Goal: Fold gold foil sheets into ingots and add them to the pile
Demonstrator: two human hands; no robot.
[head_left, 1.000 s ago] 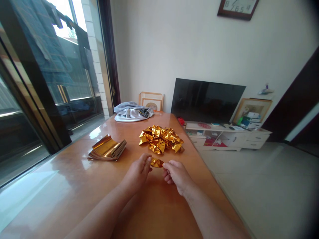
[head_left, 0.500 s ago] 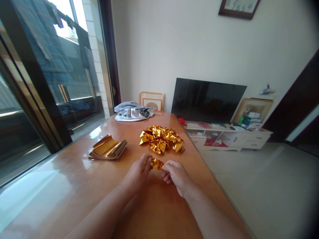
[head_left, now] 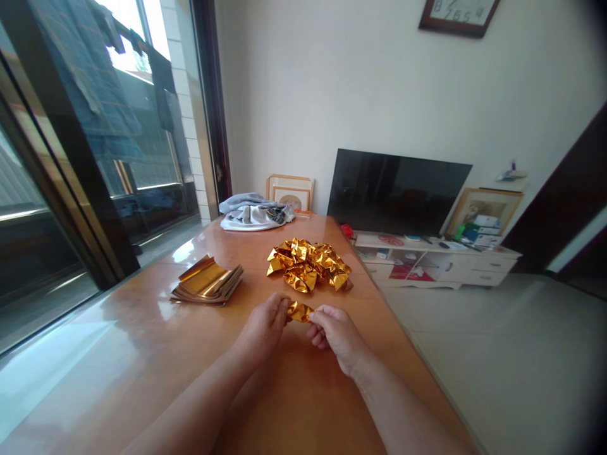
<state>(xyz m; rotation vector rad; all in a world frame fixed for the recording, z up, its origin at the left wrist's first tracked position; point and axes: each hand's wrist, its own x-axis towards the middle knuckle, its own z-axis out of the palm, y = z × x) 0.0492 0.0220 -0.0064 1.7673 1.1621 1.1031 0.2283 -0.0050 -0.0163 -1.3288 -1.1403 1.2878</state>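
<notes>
Gold foil piece [head_left: 300, 311]: left grip [head_left: 263, 323] and right grip [head_left: 337, 335] pinched closed on opposite ends; overpulling could tear it.

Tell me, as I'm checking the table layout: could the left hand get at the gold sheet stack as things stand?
Probably yes: nothing visible stands between the left hand and the gold sheet stack, though that hand holds the gold foil piece.
</notes>
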